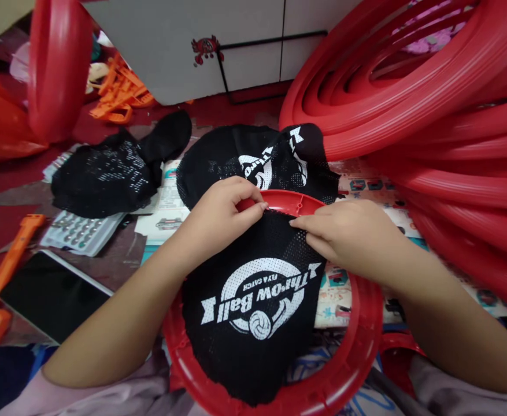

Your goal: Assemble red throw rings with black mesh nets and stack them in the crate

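Observation:
A black mesh net (253, 358) printed with white "Throw Ball" lettering lies over a red plastic ring (361, 341), its far edge along the ring's inner rim. My left hand (225, 211) pinches the net's edge at the far side of the ring, thumb against the curled index finger. To the right, my right hand (348, 234) has its fingers closed on the same net edge, the index finger stretched along it. The ring rests near my lap, partly hidden under the net. Beyond it lie more black printed nets (218, 153).
Stacked red rings (387, 104) fill the right side. On the left are a black mesh piece (106, 173), a calculator (84, 231), a dark-screened device (54, 294) and an orange plastic handle (6, 277). Orange parts (121, 89) lie before a white panel (244, 40).

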Motion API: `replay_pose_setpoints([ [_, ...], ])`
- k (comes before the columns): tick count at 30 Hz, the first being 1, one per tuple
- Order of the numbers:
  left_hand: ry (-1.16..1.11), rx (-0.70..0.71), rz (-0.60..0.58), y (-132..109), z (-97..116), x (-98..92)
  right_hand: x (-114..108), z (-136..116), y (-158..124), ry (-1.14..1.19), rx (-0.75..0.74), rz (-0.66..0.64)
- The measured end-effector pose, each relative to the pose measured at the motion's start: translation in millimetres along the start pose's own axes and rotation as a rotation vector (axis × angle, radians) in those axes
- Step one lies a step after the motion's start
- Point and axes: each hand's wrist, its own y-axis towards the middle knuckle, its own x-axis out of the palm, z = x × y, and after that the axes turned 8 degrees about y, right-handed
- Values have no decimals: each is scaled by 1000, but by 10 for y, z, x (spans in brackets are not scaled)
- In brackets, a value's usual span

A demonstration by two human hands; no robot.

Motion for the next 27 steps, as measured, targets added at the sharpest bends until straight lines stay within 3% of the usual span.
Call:
replay_pose_setpoints([
  [4, 70, 82, 44, -26, 10, 12, 16, 50, -13, 222, -9, 131],
  [7, 147, 227, 83, -58, 26, 22, 34, 89, 1, 372, -13, 243],
  [12, 223, 451, 61, -90, 38, 36, 57, 131, 48, 380, -8, 281],
  [19, 323, 491, 64, -87, 32, 88, 107, 189, 105, 259, 3, 269],
  [27, 335, 493, 79, -70, 10, 82, 206, 206, 137, 140, -37, 352],
])
